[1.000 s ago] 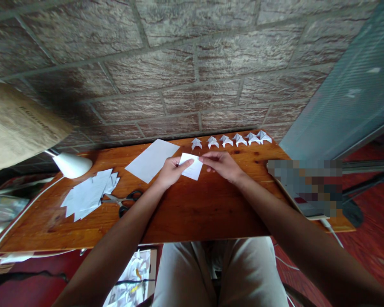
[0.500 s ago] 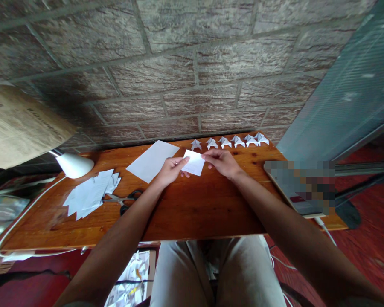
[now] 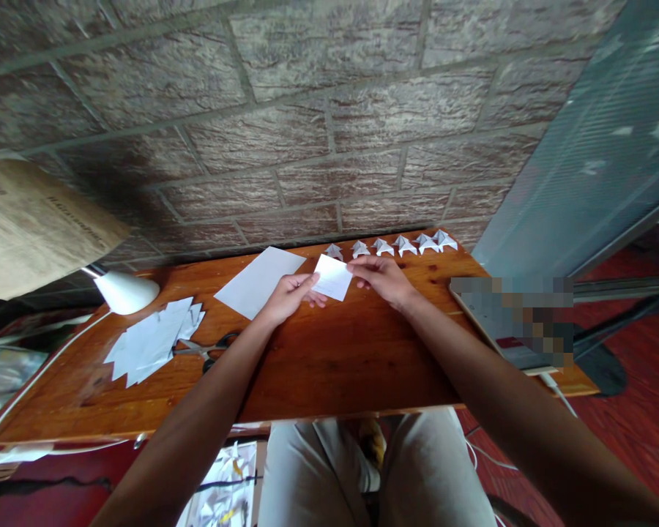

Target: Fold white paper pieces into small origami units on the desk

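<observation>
A small white square of paper is held up above the table, with faint marks near its lower edge. My right hand pinches its right corner between thumb and fingers. At the left edge, my left hand has its thumb against the paper, the fingers reaching beneath and partly hidden. Behind the square stands a row of several folded white paper figures. To the left lies a larger white sheet. Scissors rest beside my left forearm, their handles partly covered by it.
The wooden table meets a brick-patterned wall. At left are a pile of cut papers and a white lamp with a paper shade. A laptop-like device, partly blurred, sits at right. Beneath is a box of folded papers.
The fingers of my left hand have loosened and slid slightly left along the paper's edge. My right hand stays on its corner. The camera view has shifted a little.
</observation>
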`<act>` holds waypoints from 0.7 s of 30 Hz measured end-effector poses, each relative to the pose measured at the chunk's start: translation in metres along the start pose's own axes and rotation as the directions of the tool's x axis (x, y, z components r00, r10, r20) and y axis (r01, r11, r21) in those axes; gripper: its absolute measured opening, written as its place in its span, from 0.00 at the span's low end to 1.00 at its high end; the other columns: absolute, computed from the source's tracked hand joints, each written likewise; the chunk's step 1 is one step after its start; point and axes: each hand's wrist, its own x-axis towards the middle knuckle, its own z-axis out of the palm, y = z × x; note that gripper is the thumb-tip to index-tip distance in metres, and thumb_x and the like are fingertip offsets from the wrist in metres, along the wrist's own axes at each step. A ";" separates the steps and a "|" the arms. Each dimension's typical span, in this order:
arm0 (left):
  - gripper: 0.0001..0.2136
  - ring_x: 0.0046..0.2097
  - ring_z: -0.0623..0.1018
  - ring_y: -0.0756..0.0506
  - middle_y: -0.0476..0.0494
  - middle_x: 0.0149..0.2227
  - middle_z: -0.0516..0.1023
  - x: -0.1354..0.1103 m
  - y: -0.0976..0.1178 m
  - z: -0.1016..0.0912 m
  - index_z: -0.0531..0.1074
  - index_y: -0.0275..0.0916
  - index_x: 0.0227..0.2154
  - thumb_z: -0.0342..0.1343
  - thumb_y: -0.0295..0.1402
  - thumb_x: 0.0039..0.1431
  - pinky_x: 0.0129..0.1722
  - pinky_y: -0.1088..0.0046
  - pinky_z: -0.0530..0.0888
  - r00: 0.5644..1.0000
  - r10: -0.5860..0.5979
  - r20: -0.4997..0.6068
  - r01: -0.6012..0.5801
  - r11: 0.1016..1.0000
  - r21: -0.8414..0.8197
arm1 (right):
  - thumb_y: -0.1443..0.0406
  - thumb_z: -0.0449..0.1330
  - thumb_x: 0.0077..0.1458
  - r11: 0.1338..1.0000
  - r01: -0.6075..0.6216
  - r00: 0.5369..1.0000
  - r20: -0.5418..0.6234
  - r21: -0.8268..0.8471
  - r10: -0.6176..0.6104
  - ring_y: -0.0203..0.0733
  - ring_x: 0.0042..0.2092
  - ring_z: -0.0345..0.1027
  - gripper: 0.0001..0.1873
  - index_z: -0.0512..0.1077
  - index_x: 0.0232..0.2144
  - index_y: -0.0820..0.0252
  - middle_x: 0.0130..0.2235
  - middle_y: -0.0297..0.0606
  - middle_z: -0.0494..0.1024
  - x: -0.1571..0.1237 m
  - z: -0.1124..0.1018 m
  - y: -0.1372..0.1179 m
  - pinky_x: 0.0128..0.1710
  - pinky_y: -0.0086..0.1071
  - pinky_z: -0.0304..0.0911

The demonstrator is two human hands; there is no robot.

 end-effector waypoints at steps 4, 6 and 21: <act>0.31 0.26 0.78 0.45 0.36 0.24 0.79 0.002 -0.003 0.001 0.77 0.30 0.27 0.49 0.58 0.56 0.28 0.71 0.71 0.999 -0.022 0.023 0.022 1.000 -0.018 | 0.53 0.68 0.41 0.999 0.041 0.997 0.070 -0.031 -0.039 0.30 0.23 0.62 0.18 0.75 0.29 0.62 0.27 0.33 0.76 -0.002 0.000 0.000 0.22 0.27 0.56; 0.30 0.27 0.78 0.45 0.38 0.24 0.79 0.003 -0.003 0.002 0.78 0.31 0.27 0.49 0.59 0.55 0.28 0.71 0.71 1.000 -0.007 -0.023 0.007 1.000 0.013 | 0.54 0.67 0.43 0.997 0.050 0.993 0.112 -0.054 -0.044 0.30 0.23 0.62 0.17 0.75 0.29 0.62 0.27 0.33 0.75 -0.004 0.001 0.001 0.23 0.27 0.58; 0.20 0.24 0.70 0.51 0.47 0.25 0.77 -0.006 0.003 0.004 0.79 0.34 0.31 0.59 0.49 0.53 0.24 0.76 0.65 0.955 0.151 -0.257 -0.117 0.983 0.142 | 0.54 0.66 0.46 0.993 -0.011 0.985 0.170 -0.113 0.030 0.31 0.23 0.64 0.16 0.77 0.32 0.60 0.25 0.32 0.76 0.002 0.026 0.015 0.23 0.27 0.59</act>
